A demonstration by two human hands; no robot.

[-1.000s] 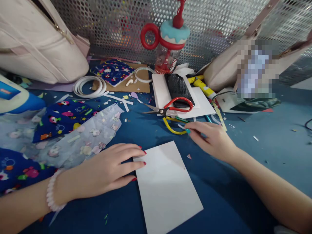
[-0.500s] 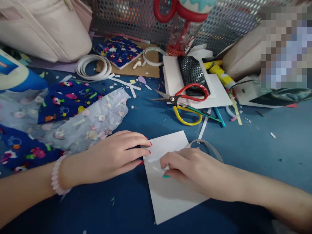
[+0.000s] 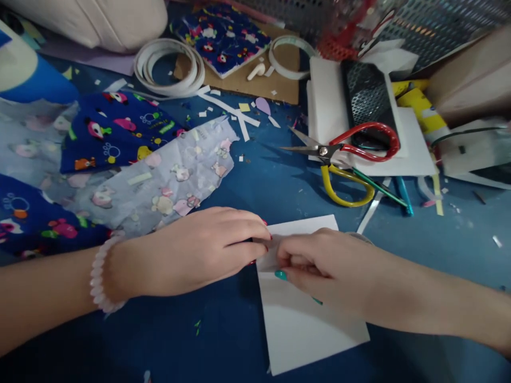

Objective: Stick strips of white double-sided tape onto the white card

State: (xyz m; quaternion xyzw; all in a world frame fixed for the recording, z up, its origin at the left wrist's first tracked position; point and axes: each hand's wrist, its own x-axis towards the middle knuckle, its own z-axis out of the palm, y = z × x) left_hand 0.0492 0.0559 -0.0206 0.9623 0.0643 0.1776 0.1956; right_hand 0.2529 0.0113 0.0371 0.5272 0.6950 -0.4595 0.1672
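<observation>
A white rectangular card [image 3: 303,330] lies on the blue tabletop [image 3: 223,340] at the lower centre of the frame. Work appears under way across its upper part, how far along the hands hide; the visible lower part is bare. The left hand [image 3: 203,250], fingers loosely extended, touches its upper-left edge; the right hand [image 3: 339,271] curls over it, thumb and forefinger close, any hold unclear. Above lie metal scissors with red and yellow handles [image 3: 324,151], blades apart.

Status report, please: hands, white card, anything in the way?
Left hand at left edge of white card. Right hand over card, grip contents unclear. Scissors beyond, not touching card.
</observation>
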